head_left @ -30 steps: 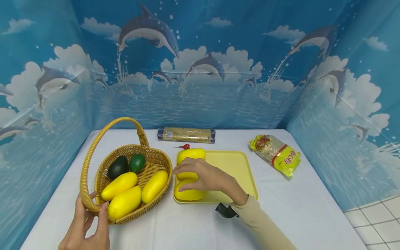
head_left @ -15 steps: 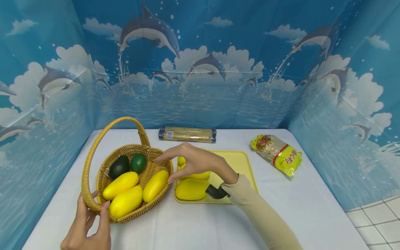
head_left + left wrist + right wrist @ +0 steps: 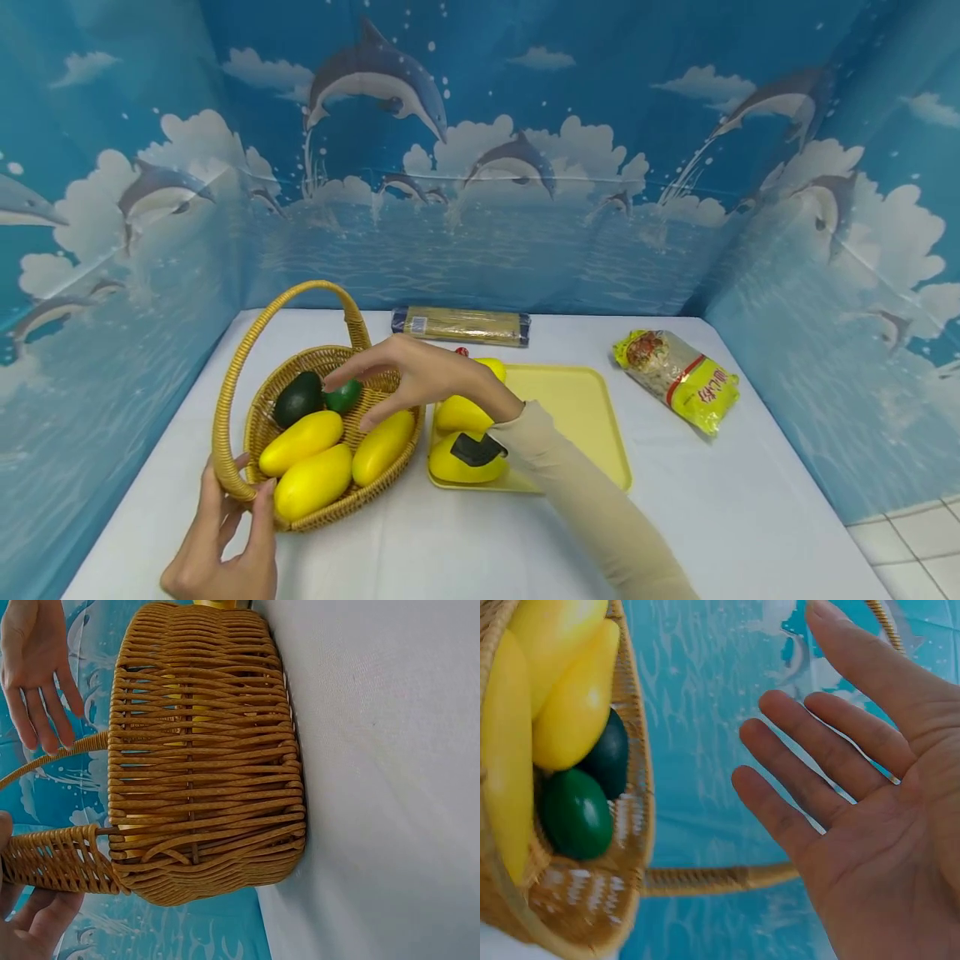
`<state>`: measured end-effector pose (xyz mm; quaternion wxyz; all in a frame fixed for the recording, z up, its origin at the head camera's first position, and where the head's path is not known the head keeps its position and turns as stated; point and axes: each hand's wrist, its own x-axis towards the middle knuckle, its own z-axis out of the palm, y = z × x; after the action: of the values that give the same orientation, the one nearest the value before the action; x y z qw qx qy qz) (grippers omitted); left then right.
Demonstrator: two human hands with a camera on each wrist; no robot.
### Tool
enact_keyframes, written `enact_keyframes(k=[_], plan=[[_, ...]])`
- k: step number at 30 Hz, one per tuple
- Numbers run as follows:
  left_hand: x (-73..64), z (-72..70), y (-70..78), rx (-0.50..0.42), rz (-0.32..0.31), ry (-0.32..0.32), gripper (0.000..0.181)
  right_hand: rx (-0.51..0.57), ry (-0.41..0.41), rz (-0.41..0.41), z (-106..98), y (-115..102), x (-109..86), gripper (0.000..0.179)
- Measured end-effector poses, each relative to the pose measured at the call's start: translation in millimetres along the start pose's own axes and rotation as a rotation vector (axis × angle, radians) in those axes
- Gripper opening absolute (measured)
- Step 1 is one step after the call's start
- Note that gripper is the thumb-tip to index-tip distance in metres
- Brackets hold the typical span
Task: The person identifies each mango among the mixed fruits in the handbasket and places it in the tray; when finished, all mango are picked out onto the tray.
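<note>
My left hand (image 3: 225, 542) grips the near foot of the handle (image 3: 231, 379) of a woven wicker basket (image 3: 367, 498). In the left wrist view, the fingers (image 3: 51, 915) wrap that woven handle foot. Above the basket's right half hovers my right hand (image 3: 420, 371), fingers apart and nothing in the palm. Its fingertips overlap a bright green avocado-shaped fruit (image 3: 345, 397). Beside that lies a dark green avocado (image 3: 299, 400). Three long yellow mango-like fruits (image 3: 313, 483) fill the near part of the basket; the right wrist view shows them beside the open palm (image 3: 877, 862).
Right of the basket lies a pale yellow tray (image 3: 566, 404) with three more yellow fruits (image 3: 457, 468), partly hidden by my right arm. A noodle pack (image 3: 465, 325) lies behind it, near a small red object (image 3: 462, 352). A yellow-green food bag (image 3: 678, 379) rests far right.
My right hand has moved left from over the yellow fruits on the tray to above the basket. The left hand keeps its grip on the handle. The head view has shifted slightly.
</note>
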<state>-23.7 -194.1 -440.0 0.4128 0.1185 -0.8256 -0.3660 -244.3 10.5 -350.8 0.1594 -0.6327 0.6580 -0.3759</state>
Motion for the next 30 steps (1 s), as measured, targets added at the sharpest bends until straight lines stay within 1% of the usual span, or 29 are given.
enact_keyframes(k=[3, 7, 9, 13, 15, 20, 21, 25, 28, 30], plan=[[-0.9, 0.6, 0.1, -0.001, -0.001, -0.003, 0.081, 0.065, -0.003, 0.021, 6, 10, 10.3, 0.061], [-0.6, 0.4, -0.5, -0.001, 0.012, -0.002, 0.081, 0.094, -0.012, 0.055, 15, 25, 27.2, 0.06], [0.0, 0.4, -1.7, -0.005, 0.028, 0.004, 0.081, 0.105, -0.019, 0.07, 19, 32, 36.1, 0.059], [1.4, 2.1, -4.8, -0.016, 0.073, 0.03, 0.081, 0.148, -0.036, 0.111, 27, 46, 51.4, 0.055], [2.0, 4.3, -6.0, -0.032, 0.091, 0.059, 0.081, 0.159, -0.048, 0.127, 31, 50, 57.7, 0.055], [2.9, 10.0, -7.3, -0.088, 0.116, 0.129, 0.083, 0.138, -0.062, 0.155, 40, 58, 69.6, 0.054], [3.1, 10.2, -7.4, -0.092, 0.119, 0.133, 0.083, 0.127, -0.063, 0.164, 41, 59, 71.4, 0.054], [3.6, 7.8, -5.8, -0.081, 0.108, 0.118, 0.081, 0.076, -0.075, 0.2, 48, 65, 78.0, 0.054], [2.6, 4.4, -4.7, -0.058, 0.095, 0.083, 0.081, 0.023, -0.095, 0.225, 54, 68, 81.7, 0.055], [2.5, 4.9, -5.3, -0.071, 0.1, 0.091, 0.081, -0.004, -0.102, 0.237, 56, 69, 83.6, 0.056]])
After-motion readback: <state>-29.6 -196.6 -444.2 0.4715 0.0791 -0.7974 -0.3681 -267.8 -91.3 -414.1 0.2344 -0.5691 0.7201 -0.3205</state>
